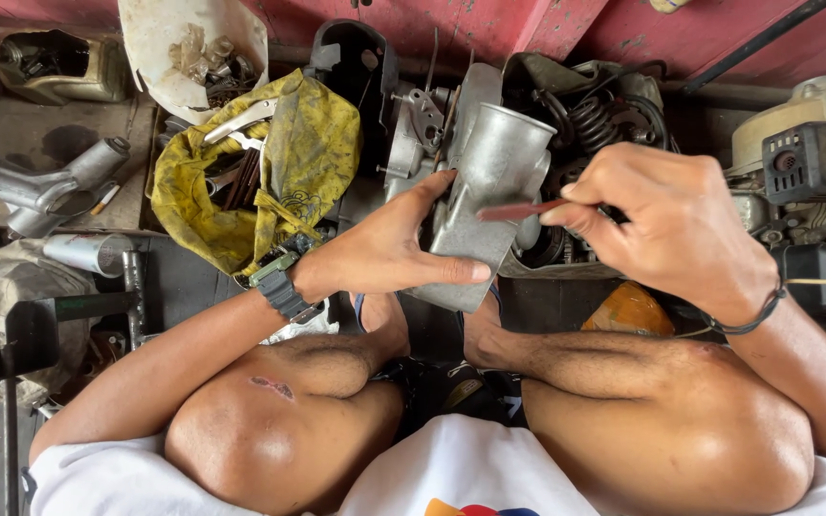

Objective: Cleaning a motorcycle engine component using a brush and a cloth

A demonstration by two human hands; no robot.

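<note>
Two hands are seen: the left hand (389, 250) and the right hand (666, 225). One grey metal casting (489, 182) is held, and one reddish thin tool (518, 210). One yellow cloth (303, 153), one wristwatch (282, 287), one coil spring (590, 119) and one white container (160, 43) are counted.

Red wall (566, 24) behind; grey concrete floor (11, 124); daylight, cluttered w/ parts.
</note>
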